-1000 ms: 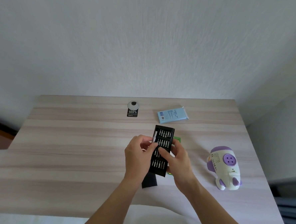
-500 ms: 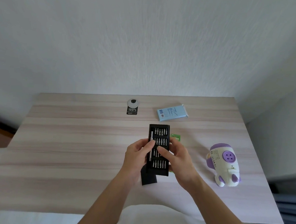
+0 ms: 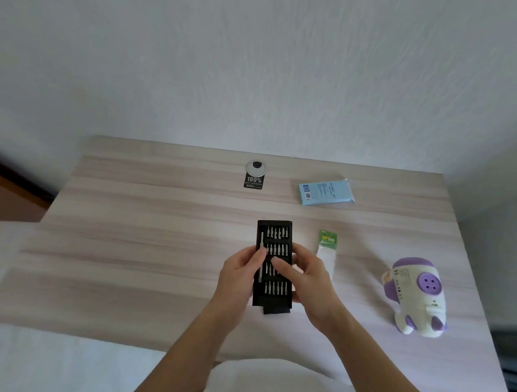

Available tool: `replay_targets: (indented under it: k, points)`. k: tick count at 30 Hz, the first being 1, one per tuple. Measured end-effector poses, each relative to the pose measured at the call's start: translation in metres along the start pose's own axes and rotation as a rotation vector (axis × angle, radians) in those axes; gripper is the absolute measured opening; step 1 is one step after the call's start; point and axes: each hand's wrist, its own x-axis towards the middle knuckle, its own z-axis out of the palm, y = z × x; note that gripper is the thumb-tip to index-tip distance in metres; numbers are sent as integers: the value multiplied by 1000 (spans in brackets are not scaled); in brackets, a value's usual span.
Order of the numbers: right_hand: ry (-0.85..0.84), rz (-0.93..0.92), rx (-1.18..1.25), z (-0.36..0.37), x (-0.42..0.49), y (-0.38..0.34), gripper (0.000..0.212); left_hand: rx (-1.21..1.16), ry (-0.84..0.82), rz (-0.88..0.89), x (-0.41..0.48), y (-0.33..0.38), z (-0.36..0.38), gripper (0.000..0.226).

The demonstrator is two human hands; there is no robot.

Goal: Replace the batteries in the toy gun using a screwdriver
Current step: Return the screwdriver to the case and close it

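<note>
A black screwdriver bit tray [image 3: 274, 233] with rows of silver bits lies in the middle of the wooden table [image 3: 145, 237]. My left hand [image 3: 239, 273] grips its left edge, thumb resting on the thin silver screwdriver handle [image 3: 260, 267] seated in the tray's left slot. My right hand [image 3: 305, 282] holds the tray's right side, thumb lying across the bits. The white and purple toy gun [image 3: 416, 296] stands at the right, apart from both hands. A green-topped battery pack [image 3: 327, 248] lies just right of the tray.
A light blue packet [image 3: 326, 193] lies at the back of the table. A round grey cable grommet [image 3: 256, 167] with a black "100%" sticker [image 3: 253, 182] sits at the back centre. A black sleeve [image 3: 276, 310] pokes out under the tray's near end. Walls close the back and right.
The tray has swung from tilted to straight and flat on the table. The silver screwdriver handle, raised in my left fingers a second ago, now sits in the tray's left slot.
</note>
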Motion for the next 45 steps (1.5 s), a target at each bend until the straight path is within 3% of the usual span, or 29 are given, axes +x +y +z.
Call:
replay_targets:
  k: [4,9,12,15,18,22,32,42,45]
  points:
    - [11,13,-159,14,15,15,21,-29,5,-41,3,-5,-22,22]
    - [89,208,-81,27,36,28,15,-21,145,-86,21,-14,-45,19]
    - [264,245,-444,19,52,50,19,-15,195,-125,33,-18,-65,17]
    - [307,288,-936,15,63,80,45,-36,207,-154,44,-19,-83,17]
    - [365,357,-1101,22,69,98,68,-75,201,-177,55,-19,-96,18]
    - [428,417,-1167,32,76,111,77,-67,175,-211,66,-21,-112,18]
    - [570,427,-1149,35,81,119,68,-70,170,-253,77,-31,-127,16]
    - [466,536,-1019,17,97,117,84,-28,196,-234,74,-36,-128,18]
    - [468,472,-997,20,92,118,69,-29,196,-230,72,-37,-126,16]
